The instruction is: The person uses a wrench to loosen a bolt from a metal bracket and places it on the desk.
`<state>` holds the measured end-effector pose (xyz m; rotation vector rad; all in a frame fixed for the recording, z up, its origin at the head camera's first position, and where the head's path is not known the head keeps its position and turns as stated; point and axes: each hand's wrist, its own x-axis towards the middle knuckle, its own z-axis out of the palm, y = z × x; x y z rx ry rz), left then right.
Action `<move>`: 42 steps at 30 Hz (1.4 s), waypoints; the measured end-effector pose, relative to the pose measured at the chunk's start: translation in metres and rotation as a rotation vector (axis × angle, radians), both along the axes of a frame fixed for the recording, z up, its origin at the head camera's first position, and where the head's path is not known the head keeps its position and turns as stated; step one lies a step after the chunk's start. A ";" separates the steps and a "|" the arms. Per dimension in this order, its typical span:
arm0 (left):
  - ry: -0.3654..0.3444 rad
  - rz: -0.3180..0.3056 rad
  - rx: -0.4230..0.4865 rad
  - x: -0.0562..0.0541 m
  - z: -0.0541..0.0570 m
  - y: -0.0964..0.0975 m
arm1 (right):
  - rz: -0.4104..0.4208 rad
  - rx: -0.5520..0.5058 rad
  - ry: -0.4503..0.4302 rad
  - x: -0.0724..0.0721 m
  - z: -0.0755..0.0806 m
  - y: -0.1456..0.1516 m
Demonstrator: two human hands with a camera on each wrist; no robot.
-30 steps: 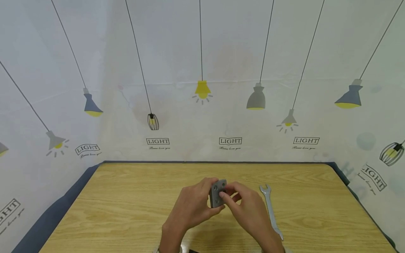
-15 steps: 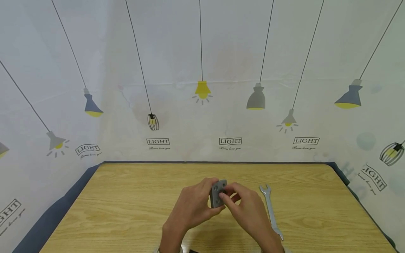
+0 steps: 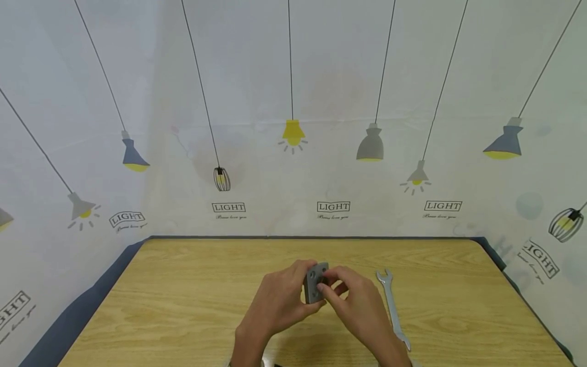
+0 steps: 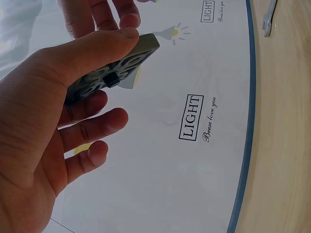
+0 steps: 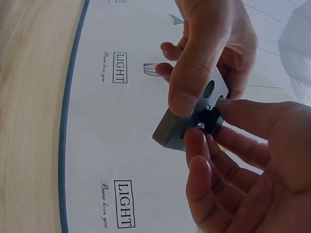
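A grey rectangular block (image 3: 314,288) with several round holes is held up above the table in the head view. My left hand (image 3: 277,300) grips it by the edges, thumb on one side and fingers on the other. With thumb and fingertips, my right hand (image 3: 359,300) pinches a small black bolt-like piece (image 5: 209,119) at the middle of the block's face; its exact kind is partly hidden by the fingers. On the block's other face, in the left wrist view, a dark stub (image 4: 112,79) sticks out among curved recesses.
A double open-ended wrench (image 3: 393,308) lies on the wooden table (image 3: 183,295), right of my right hand. A dark object, mostly cut off, shows at the bottom edge. Behind the table hangs a pale sheet (image 3: 257,153) printed with lamps.
My right thumb and index finger have shifted slightly around the black piece and stand a little further apart. The block and left hand stay almost still. The head view has tilted slightly.
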<state>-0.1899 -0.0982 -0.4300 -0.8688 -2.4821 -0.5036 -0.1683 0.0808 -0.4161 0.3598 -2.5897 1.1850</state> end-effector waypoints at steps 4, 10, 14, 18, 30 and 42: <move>-0.004 -0.001 0.000 0.000 0.000 0.000 | 0.005 -0.004 0.010 0.000 0.000 0.000; -0.004 -0.004 0.002 0.000 0.000 0.000 | 0.008 -0.004 0.024 0.000 -0.001 0.000; -0.005 -0.005 0.000 0.000 0.001 0.000 | 0.007 -0.002 0.025 0.000 -0.001 0.001; -0.002 -0.006 0.001 0.000 0.001 0.000 | 0.008 0.000 0.034 0.001 -0.001 0.001; -0.003 -0.005 0.006 0.000 0.000 0.000 | 0.015 0.009 0.037 0.003 0.001 0.000; -0.001 -0.004 -0.002 -0.001 -0.001 0.000 | 0.032 0.013 0.042 0.003 0.002 0.000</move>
